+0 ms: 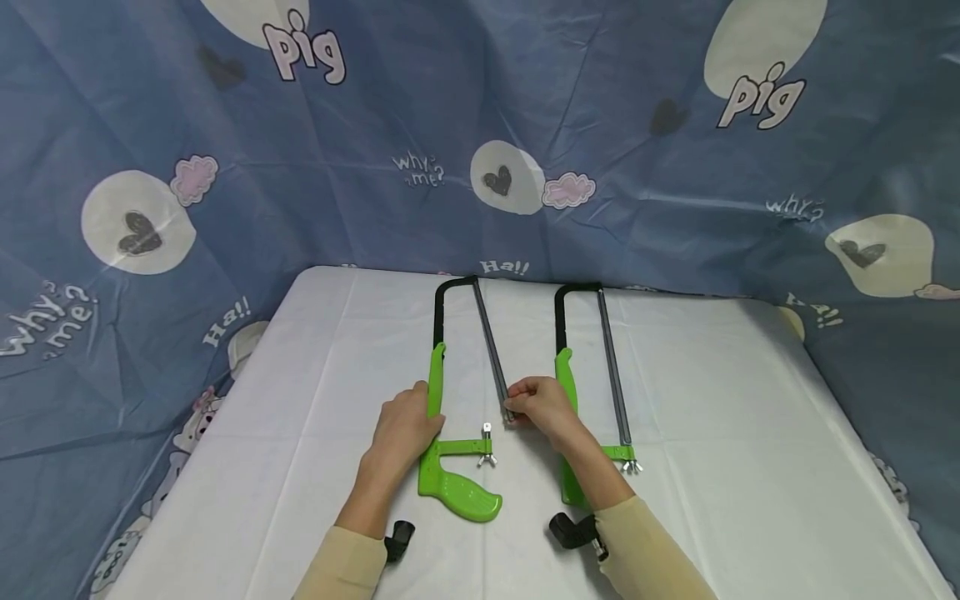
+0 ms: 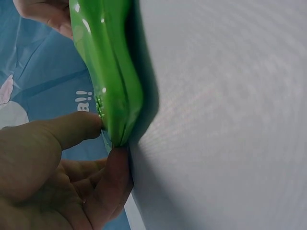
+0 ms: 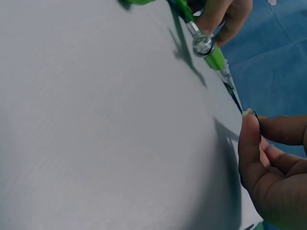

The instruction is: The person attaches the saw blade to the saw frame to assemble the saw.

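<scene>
On the white table lies a hacksaw with a green handle [image 1: 468, 497] and black frame [image 1: 438, 317]. My left hand [image 1: 405, 421] grips its green spine; the left wrist view shows thumb and fingers at the green part [image 2: 108, 72]. The grey saw blade [image 1: 490, 346] runs from the frame's far tip and slants right, its near end apart from the silver blade holder [image 1: 487, 429] with wing nut. My right hand [image 1: 543, 408] pinches that near end between thumb and index finger [image 3: 283, 129], which hide most of it in the right wrist view.
A second green hacksaw [image 1: 567, 371] lies to the right, its blade [image 1: 613, 367] fixed at both ends; my right forearm passes over its handle. Black wrist camera mounts [image 1: 400, 537] sit under both wrists. A blue printed cloth [image 1: 637, 125] hangs behind the white table [image 1: 750, 433].
</scene>
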